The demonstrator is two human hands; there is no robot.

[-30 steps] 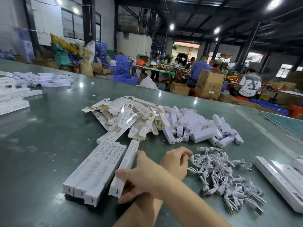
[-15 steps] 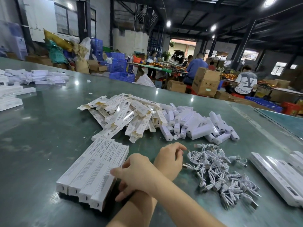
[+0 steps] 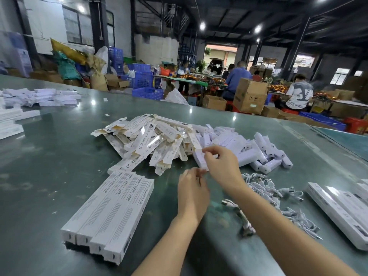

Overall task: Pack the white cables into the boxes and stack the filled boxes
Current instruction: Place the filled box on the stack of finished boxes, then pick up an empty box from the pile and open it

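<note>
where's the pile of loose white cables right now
In the head view the cable pile lies on the table right of centre, partly under the right forearm, between the small white boxes and the long boxes at the right edge.

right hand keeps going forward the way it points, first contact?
Likely the small white boxes piled just beyond the right hand, whose fingers already touch one at the pile's near edge; depth is uncertain.
</note>
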